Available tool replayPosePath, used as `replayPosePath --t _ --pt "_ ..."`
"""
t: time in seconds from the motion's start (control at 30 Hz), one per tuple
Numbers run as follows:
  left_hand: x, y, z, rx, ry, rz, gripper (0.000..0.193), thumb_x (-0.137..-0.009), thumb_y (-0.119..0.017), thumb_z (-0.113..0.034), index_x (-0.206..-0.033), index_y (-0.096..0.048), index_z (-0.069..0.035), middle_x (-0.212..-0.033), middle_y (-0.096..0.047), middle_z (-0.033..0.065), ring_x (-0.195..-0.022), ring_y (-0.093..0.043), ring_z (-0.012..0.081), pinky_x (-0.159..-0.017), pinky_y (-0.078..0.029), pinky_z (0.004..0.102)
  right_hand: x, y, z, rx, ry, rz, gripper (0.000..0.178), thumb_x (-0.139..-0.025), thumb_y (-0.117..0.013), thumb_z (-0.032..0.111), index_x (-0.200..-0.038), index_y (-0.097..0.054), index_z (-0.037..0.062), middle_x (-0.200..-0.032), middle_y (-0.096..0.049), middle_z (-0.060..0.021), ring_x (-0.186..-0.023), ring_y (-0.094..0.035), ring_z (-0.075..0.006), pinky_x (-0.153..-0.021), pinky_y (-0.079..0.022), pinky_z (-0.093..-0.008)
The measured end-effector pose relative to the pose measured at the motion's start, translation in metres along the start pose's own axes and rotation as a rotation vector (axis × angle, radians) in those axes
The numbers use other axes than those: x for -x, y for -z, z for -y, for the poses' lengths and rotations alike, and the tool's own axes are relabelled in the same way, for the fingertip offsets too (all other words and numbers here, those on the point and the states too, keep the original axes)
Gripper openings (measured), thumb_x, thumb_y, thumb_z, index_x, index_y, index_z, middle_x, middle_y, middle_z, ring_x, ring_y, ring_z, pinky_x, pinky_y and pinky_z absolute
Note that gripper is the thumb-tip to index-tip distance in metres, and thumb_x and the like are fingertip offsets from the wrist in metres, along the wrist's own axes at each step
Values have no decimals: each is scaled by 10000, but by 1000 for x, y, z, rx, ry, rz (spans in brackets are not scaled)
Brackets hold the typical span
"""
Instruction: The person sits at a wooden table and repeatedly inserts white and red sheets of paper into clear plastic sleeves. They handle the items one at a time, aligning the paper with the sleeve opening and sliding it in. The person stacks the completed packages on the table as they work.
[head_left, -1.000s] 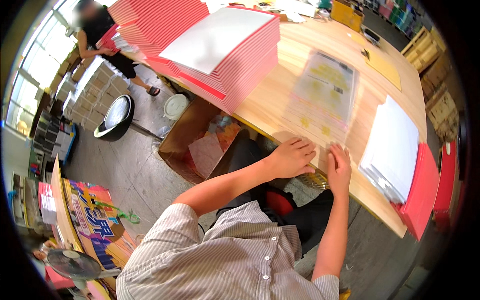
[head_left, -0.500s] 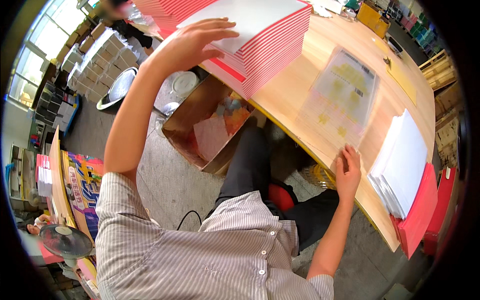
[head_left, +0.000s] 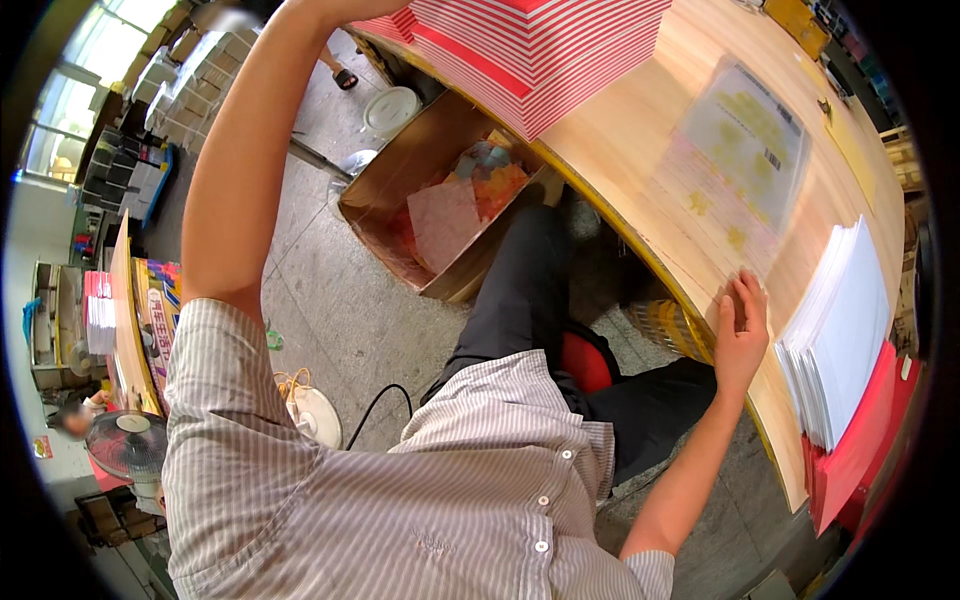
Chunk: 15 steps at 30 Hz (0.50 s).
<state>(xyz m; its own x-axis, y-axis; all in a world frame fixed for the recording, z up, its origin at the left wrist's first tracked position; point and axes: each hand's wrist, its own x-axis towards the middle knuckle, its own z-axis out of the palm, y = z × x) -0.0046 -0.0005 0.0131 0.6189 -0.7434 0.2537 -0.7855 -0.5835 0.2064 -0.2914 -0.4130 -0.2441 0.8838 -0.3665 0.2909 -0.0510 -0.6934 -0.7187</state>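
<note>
My left hand [head_left: 355,8] is at the top edge of the view, by the near left corner of a tall stack of red-and-white layered paper [head_left: 560,60]. Its fingers are cut off by the frame, so their state is hidden. My right hand [head_left: 742,325] rests at the near edge of the wooden table [head_left: 640,150], its fingers loosely bent and apart with nothing in them. Beside it, to the right, lies a pile of white sheets [head_left: 840,330] on top of red ones [head_left: 850,440].
A clear plastic sleeve with yellow print [head_left: 745,145] lies flat on the table. Below the table edge stands an open cardboard box [head_left: 400,220] with paper scraps. A white round lid [head_left: 392,110] and a fan [head_left: 127,445] are to the left. Another person's foot [head_left: 345,78] shows beyond.
My left hand has moved up and away from the top of the stack, nearly out of view. The whole view has shifted, while my right hand stays at the table edge.
</note>
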Motion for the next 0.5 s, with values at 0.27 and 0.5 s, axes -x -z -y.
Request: replayPosePath --t 0.27,0.5 --pt "8 -14 -9 -108 -14 -37 193 -992 -564 -188 -963 -597 0 -835 -607 198 -771 -617 332 -722 -493 408 0 2 1 17 0 -1 282 -968 -631 129 -1190 -683 -38 -1370 -628 -149 -1356 -519 -296 -1222 -257 -418" --pt "24 -40 -2 -272 -239 -230 373 -930 -662 -221 -1281 -626 -103 -1155 -683 130 -1027 -681 313 -828 -563 418 0 1 5 3 -14 -6 272 -967 -638 132 -1177 -687 -34 -1378 -623 -143 -1353 -519 -298 -1214 -275 -418"
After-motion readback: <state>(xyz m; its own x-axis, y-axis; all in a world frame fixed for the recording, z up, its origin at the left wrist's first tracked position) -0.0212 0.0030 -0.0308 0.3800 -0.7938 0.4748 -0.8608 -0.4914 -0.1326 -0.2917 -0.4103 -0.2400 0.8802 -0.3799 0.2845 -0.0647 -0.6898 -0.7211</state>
